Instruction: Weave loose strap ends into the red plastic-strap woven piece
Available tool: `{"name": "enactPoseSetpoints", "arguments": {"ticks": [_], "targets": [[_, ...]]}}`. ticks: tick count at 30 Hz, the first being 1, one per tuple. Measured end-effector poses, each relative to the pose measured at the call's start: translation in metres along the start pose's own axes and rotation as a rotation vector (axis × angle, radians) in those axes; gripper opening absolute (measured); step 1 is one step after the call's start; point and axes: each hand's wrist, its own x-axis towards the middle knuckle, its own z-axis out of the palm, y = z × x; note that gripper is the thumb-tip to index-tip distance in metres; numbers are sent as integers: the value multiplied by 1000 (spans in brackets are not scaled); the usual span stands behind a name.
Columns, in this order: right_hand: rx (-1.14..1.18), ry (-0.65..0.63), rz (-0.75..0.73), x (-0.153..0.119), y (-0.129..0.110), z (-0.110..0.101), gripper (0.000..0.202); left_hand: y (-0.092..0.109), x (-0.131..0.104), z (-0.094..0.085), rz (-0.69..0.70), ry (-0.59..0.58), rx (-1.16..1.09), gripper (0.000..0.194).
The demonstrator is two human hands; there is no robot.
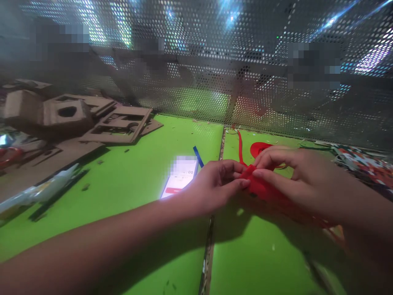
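Both hands meet right of the middle over the green table (178,135), at a piece of red material (260,186). My left hand (219,180) pinches its left edge between thumb and fingers. With thumb and forefinger, my right hand (285,168) grips the top of the same piece, close to my left fingertips. A narrow red strip (240,145) runs up from beside my left fingers, and a round red piece (258,148) lies just behind my right hand. The lower part of the red material is blurred and partly covered by my right hand.
A lit phone (181,176) and a blue strip (198,155) lie left of my hands. Cut cardboard pieces (116,125) and a plastic-wrapped item (43,192) are at the left. Behind stands a perforated metal screen (196,61). Patterned scraps (365,164) lie at the right.
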Motion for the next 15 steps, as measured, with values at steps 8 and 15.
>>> {"name": "enactPoseSetpoints", "arguments": {"ticks": [8,15], "targets": [[28,-15,-2,2,4,0,26,1,0,-2,-9,-26,-112,21],[56,-53,-4,3,7,-4,27,0,0,-2,-20,-47,-165,23]]}}
